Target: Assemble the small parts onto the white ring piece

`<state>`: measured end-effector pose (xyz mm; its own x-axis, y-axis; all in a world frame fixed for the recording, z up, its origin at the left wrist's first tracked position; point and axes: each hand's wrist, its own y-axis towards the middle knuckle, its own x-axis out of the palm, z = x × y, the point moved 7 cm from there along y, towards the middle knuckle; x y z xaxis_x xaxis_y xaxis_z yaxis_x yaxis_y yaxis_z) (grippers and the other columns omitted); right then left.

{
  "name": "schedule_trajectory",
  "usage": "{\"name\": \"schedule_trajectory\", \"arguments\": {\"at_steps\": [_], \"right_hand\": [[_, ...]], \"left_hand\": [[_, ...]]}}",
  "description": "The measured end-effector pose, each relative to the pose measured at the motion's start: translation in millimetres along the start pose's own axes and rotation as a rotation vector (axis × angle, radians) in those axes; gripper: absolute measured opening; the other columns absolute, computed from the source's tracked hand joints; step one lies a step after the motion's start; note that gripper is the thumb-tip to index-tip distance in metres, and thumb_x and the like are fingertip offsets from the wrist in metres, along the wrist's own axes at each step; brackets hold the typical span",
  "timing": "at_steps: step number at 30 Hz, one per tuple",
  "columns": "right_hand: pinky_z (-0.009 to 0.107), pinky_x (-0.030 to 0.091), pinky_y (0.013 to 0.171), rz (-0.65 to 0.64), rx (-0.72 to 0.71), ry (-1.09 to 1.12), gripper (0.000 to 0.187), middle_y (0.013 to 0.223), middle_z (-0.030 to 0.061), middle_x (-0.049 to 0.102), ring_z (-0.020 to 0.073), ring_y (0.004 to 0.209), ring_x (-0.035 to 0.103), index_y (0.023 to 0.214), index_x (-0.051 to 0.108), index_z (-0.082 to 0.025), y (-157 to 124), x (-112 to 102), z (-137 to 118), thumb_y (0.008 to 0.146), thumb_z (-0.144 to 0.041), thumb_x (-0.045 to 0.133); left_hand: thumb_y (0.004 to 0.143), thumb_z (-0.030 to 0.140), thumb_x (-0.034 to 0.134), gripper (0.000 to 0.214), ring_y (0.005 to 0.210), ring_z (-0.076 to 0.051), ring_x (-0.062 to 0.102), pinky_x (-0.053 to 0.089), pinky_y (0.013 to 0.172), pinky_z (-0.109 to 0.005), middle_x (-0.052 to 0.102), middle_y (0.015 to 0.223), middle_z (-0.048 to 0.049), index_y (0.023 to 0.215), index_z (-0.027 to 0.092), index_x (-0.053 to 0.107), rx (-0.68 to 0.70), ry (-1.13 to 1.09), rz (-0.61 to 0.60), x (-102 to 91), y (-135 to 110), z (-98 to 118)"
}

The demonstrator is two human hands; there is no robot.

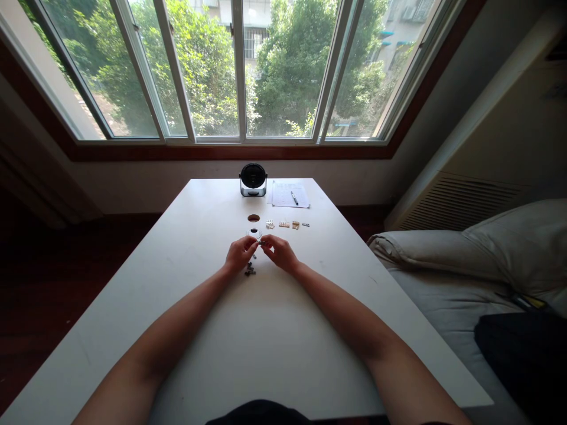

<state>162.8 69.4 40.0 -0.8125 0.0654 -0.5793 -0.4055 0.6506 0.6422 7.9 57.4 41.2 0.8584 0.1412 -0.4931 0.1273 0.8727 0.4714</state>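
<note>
Small dark pieces (pixel 250 271) lie on the table (pixel 274 336). Just beyond, the left hand (pixel 241 252) and right hand (pixel 280 252) pinch a tiny part (pixel 261 242) between their fingertips, near a dark-centred disc (pixel 254 231). Farther off are rows of metal bits (pixel 284 224), paper (pixel 283 194), a pen (pixel 295 198) and a fan (pixel 254 177).

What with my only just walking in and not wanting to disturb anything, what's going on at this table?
A person's left hand and right hand meet over the white table, their fingertips on a small piece, too tiny to identify. A loose cluster of dark pieces lies on the near side of the hands. Several groups of small pieces sit beyond the right hand, and farther back a pen rests on paper.
</note>
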Motion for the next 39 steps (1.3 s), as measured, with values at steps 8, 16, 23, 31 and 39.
{"name": "schedule_trajectory", "arguments": {"at_steps": [8,16,23,31,39], "right_hand": [[0.028,0.051,0.074,0.007,-0.004,-0.012,0.013,0.087,0.0025,0.07,0.0166,0.077,0.066,0.106,0.063,-0.024,-0.1,0.3,0.0,0.094,-0.024,0.057],[0.027,0.05,0.073,-0.016,0.01,-0.028,0.012,0.087,0.0021,0.071,0.0165,0.077,0.067,0.104,0.064,-0.024,-0.8,-0.8,-1.3,0.096,-0.026,0.056],[0.028,0.05,0.073,-0.002,-0.01,-0.029,0.014,0.088,0.0027,0.07,0.0163,0.077,0.066,0.107,0.063,-0.023,-0.1,-2.2,-4.2,0.095,-0.025,0.057],[0.029,0.051,0.075,-0.013,-0.005,-0.04,0.013,0.088,0.0034,0.071,0.0172,0.078,0.066,0.105,0.064,-0.024,0.1,-0.4,-3.7,0.095,-0.026,0.056],[0.028,0.05,0.074,-0.01,0.01,-0.067,0.014,0.087,0.003,0.071,0.0168,0.077,0.065,0.107,0.064,-0.024,-0.2,-1.6,-1.7,0.096,-0.028,0.056]], "left_hand": [[0.091,0.037,0.059,0.018,0.067,-0.015,0.065,0.051,0.066,-0.027,0.07,0.081,-0.0014,0.097,0.022,0.067,-0.004,0.018,-0.001,0.6,-0.6,-1.1],[0.092,0.038,0.058,0.019,0.067,-0.015,0.063,0.051,0.067,-0.027,0.069,0.08,-0.0014,0.095,0.022,0.067,0.004,0.04,-0.011,2.2,-0.9,0.3],[0.095,0.042,0.054,0.026,0.069,-0.015,0.064,0.049,0.067,-0.026,0.069,0.078,-0.0018,0.09,0.022,0.069,0.007,0.061,-0.031,1.6,-1.1,2.3],[0.093,0.04,0.055,0.022,0.067,-0.015,0.066,0.05,0.066,-0.027,0.07,0.078,-0.0015,0.091,0.022,0.069,-0.007,0.035,-0.014,0.2,-0.5,2.2],[0.089,0.036,0.061,0.018,0.066,-0.014,0.063,0.052,0.066,-0.027,0.068,0.081,-0.0008,0.101,0.023,0.065,-0.001,-0.028,-0.004,0.7,-1.7,0.0]]}}
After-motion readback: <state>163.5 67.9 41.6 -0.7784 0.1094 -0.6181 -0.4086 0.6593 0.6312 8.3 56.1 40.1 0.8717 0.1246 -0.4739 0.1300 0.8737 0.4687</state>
